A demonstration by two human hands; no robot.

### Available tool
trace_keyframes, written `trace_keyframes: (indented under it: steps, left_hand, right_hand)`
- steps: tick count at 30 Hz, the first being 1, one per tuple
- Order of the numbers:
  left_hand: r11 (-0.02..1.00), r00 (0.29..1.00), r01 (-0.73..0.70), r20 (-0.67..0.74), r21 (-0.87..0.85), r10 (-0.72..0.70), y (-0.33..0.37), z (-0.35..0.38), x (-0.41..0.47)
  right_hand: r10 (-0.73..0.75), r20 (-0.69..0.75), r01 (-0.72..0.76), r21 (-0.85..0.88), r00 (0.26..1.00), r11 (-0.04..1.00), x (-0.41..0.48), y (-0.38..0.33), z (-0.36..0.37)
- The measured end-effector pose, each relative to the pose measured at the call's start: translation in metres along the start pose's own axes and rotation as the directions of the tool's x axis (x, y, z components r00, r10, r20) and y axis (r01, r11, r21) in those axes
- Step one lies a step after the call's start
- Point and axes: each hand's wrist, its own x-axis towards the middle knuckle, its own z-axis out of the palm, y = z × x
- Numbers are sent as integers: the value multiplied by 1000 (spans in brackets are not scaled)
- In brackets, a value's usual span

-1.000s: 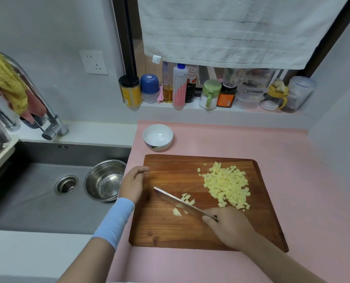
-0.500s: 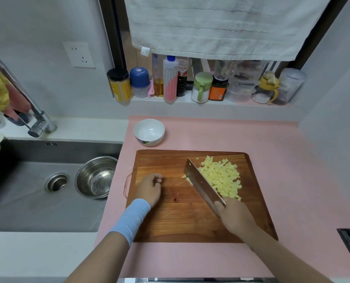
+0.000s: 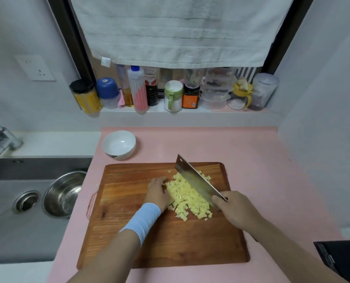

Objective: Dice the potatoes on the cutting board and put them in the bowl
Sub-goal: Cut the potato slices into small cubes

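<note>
Pale grey walls (image 3: 27, 27) meet a pink counter (image 3: 261, 160) — a white towel (image 3: 180, 31) hangs above the jar-lined ledge (image 3: 190, 116).

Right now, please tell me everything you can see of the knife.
The knife is a cleaver with a broad, rectangular, steel-looking blade and a small hole near its far upper corner. It stands on edge, pointing away from the person, its edge down in the potato dice on the cutting board. The right hand grips its hidden handle.

Shows grained, matt wood in the brown rectangular cutting board (image 3: 170, 242), bright smooth metal in the broad silver cleaver (image 3: 196, 180), glossy ceramic in the round white bowl (image 3: 120, 153), ribbed cloth in the white hanging towel (image 3: 180, 33).
</note>
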Motion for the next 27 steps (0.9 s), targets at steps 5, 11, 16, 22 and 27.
trace_keyframes:
  steps: [5, 11, 16, 22, 27]
  left_hand:
    - [991, 982, 27, -180, -132, -51, 12, 22, -7]
    - [987, 951, -6, -307, -162, -45, 41, 4, 9]
    - [727, 945, 236, -22, -644, -326, 50, 0, 17]
    - [575, 955, 294, 202, -764, -218, 41, -10, 12]
    - [490, 875, 478, 444, -729, -194, 26, -23, 11]
  right_hand:
    - [-49, 126, 37, 89, 991, 995, 26, 9, -15]
    - [-49, 313, -62, 335, 948, 940, 46, 4, -18]
    - [-71, 411, -132, 445, 909, 885, 59, -8, -16]
    - [-29, 510, -277, 513, 860, 812, 65, -21, -9]
    - [23, 425, -281, 555, 905, 783, 65, -38, -5]
